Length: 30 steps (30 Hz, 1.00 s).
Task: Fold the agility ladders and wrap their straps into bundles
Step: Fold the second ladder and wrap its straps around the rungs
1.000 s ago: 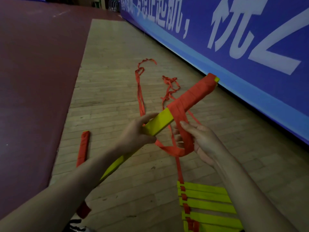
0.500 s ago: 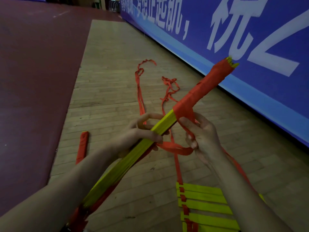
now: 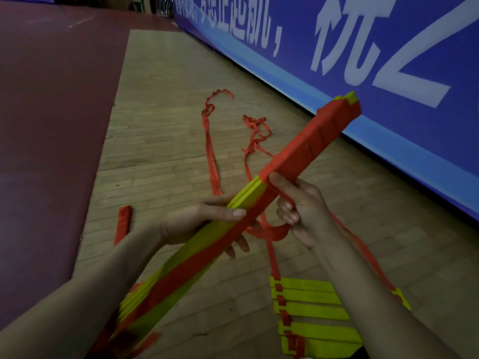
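Note:
A stack of yellow ladder rungs (image 3: 197, 244) runs diagonally from the lower left to the upper right. Its far half is wound in red strap (image 3: 308, 146). My left hand (image 3: 204, 224) grips the stack at its middle, thumb on top. My right hand (image 3: 300, 208) holds the red strap just below the wound part, index finger pressed against the stack. A loop of strap (image 3: 269, 233) hangs between my hands. Loose red strap (image 3: 211, 156) trails away over the wooden floor.
A second ladder with yellow rungs (image 3: 311, 309) lies flat on the floor at the lower right, partly under my right forearm. A wrapped red bundle (image 3: 124, 221) lies at the left beside the dark red mat (image 3: 46, 125). A blue banner wall (image 3: 363, 73) runs along the right.
The stack has turned in my hands and its far end has risen. The strap has gone further around it, and my right hand has come up close against the stack.

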Each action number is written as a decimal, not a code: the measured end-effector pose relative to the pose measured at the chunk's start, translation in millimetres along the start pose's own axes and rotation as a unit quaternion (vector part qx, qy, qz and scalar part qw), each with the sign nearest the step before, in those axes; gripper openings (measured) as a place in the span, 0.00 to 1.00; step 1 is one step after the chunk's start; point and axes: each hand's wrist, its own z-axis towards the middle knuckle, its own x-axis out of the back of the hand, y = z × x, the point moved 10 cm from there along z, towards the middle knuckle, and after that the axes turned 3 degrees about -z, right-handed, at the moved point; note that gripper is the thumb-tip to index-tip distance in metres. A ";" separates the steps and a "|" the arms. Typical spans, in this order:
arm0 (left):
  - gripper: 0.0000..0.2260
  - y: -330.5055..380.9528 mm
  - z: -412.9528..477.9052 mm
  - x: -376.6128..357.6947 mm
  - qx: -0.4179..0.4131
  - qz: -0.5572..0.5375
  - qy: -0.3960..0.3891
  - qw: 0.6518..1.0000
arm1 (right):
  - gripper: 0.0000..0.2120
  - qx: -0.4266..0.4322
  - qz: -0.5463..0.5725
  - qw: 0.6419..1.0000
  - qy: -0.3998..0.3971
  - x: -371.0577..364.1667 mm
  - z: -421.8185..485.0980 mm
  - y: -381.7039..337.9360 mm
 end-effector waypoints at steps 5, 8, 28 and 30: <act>0.25 24.7 -3.7 -18.7 -0.028 0.173 0.038 0.984 | 0.13 -0.034 0.003 0.997 0.069 14.0 1.8 13.7; 0.32 36.0 -7.0 -10.0 -0.050 0.381 0.145 0.912 | 0.10 -0.060 0.032 0.991 0.118 22.9 3.0 23.3; 0.32 65.7 -23.5 15.8 -0.209 0.465 0.263 0.819 | 0.09 -0.114 -0.051 0.992 -0.024 -1.1 -3.6 24.1; 0.31 67.6 -24.5 18.4 -0.210 0.439 0.265 0.832 | 0.07 -0.104 -0.059 0.993 -0.015 0.9 -3.0 21.7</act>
